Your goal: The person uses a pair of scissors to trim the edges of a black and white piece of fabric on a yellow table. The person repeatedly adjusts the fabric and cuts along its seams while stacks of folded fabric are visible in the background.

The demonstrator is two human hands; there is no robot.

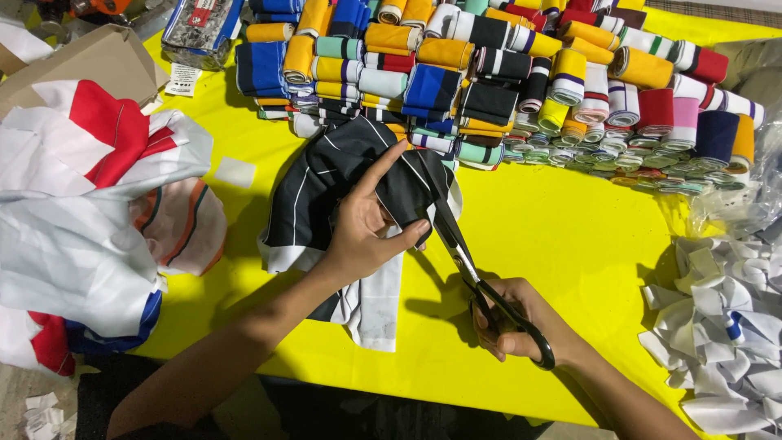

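the work surface is a bright yellow table [562,236], glossy and lit hard from above, so the arms throw dark shadows onto it. taking the black striped fabric [342,183] as the landmark: it lies bunched near the table's middle, black with thin white lines, a white strip hanging from its near edge toward the person.

the left hand [366,232] rests on this fabric, forefinger stretched out across it and thumb crooked, pinching a fold of the cloth up between them. just right of the fabric the scissors [481,281] slant in, blades parted a little with the tips at the pinched fold. the right hand [509,318] sits right of and nearer than the fabric, fingers curled through the black handles, gripping them.

beyond the fabric, along the far side of the table, folded knit bands [521,73] are stacked in rows: yellow, navy, red, white, mint, many striped. left of the fabric a heap of white, red and blue cloth [90,220] spills over the table edge, and a cardboard box [81,61] stands past it. far right of the fabric lies a pile of white offcuts [725,326]. below the table's near-left corner, small white scraps [41,411] dot a grey floor.
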